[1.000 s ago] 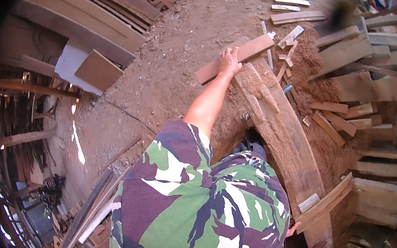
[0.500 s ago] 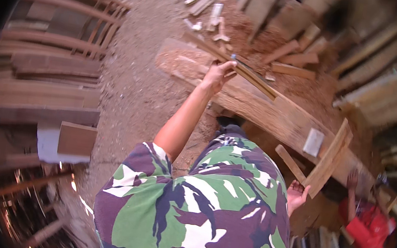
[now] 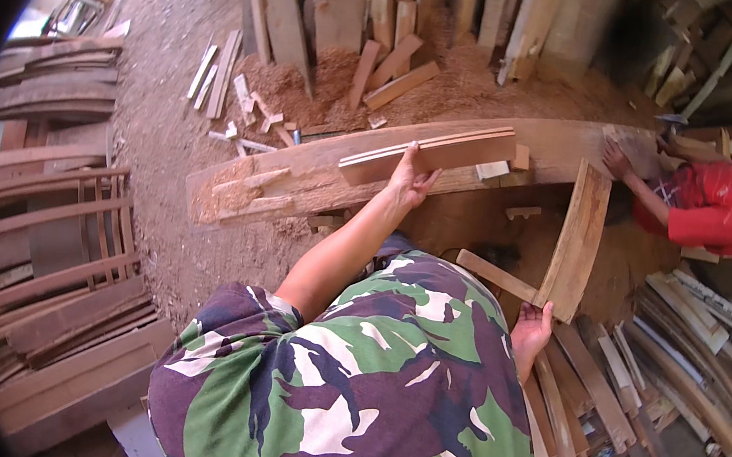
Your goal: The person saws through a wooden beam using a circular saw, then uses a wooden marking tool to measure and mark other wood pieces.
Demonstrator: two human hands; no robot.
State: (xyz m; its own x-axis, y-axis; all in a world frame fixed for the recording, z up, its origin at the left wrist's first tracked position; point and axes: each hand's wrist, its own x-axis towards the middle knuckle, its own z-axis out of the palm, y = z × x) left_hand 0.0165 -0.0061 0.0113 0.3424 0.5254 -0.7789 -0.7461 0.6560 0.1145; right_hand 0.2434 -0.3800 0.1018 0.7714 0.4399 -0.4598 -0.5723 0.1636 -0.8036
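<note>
My left hand reaches over the long wooden beam and is closed on a short brown plank, which has pale stripes along its upper edge. Down to the right, my right hand has its fingers at the lower corner of an L-shaped wooden frame piece and holds it there. That piece is a wide, slightly curved board with a narrow slat joined near its foot. Beneath the plank lies the thick beam, with shavings at its left end. A small pale block sits on the beam.
A person in a red shirt is at the beam's right end, one hand on it. Boards lean at the back beside sawdust. Stacked frames stand left; loose strips lie right.
My view has swung round to the right. The plank in my left hand has turned and now shows its broad face. My right hand stays at the L-shaped piece's corner.
</note>
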